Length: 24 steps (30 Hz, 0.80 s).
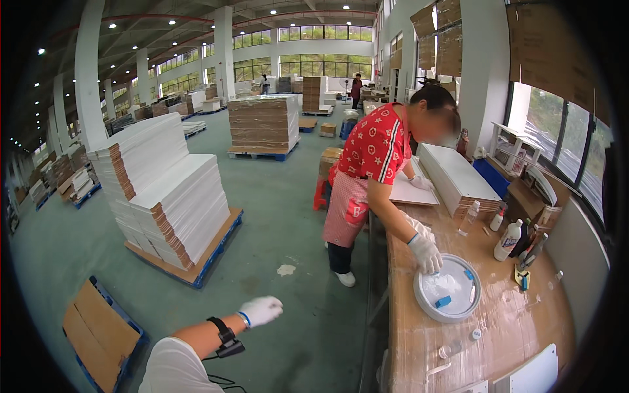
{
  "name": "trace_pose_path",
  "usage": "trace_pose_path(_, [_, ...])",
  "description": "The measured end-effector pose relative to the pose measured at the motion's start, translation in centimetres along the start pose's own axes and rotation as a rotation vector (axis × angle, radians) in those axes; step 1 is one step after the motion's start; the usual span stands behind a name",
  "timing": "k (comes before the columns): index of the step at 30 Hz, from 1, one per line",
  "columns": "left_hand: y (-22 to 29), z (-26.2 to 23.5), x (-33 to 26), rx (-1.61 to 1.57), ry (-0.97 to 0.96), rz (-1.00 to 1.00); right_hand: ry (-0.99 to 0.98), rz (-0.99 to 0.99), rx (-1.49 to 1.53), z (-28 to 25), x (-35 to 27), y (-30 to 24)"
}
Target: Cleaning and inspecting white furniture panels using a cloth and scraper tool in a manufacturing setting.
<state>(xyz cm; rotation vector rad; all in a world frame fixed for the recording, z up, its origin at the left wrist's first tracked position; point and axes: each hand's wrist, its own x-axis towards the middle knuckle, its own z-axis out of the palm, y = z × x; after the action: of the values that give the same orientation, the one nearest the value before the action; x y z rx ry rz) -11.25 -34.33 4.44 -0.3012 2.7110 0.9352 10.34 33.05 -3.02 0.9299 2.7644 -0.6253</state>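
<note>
My left hand (261,311), in a white glove, hangs over the green floor left of the workbench. Its fingers look loosely extended, and nothing shows in them. A black strap with a small device (227,337) circles my left forearm. My right hand is out of view. On the bench, a co-worker's gloved hand (426,254) reaches into a round white tub lid (447,319) that holds white paste and small blue pieces (443,301). The co-worker's other glove (420,183) rests on a white panel (407,192).
The workbench (504,327) carries stacked white panels (458,177), a clear bottle (469,218), a white bottle (508,241) and tape (521,277). Panel stacks on a pallet (196,278) stand to the left, with a cardboard-topped pallet (101,334) nearer. A wrapped stack (263,124) stands farther off.
</note>
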Motion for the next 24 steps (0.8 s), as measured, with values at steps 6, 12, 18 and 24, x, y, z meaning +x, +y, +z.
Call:
trace_pose_path(6, [9.1,11.4,-5.4,0.127,-0.767,0.363,0.012,-0.003,0.012,-1.2,-1.2,-3.0])
trace_pose_path(12, [13.0,14.7,-8.3,0.278,-0.9,0.525,-0.001,0.095,0.124,-2.9,-3.1,-5.0])
trace_pose_path(18, [14.5,18.1,-10.5,0.185,-0.96,0.804,-0.017,0.093,0.105,-3.5,-3.3,-7.0])
trace_pose_path(24, [17.3,20.7,-12.5,0.198,-1.225,0.879,-0.002,0.046,0.168,-1.8,-2.4,-4.2])
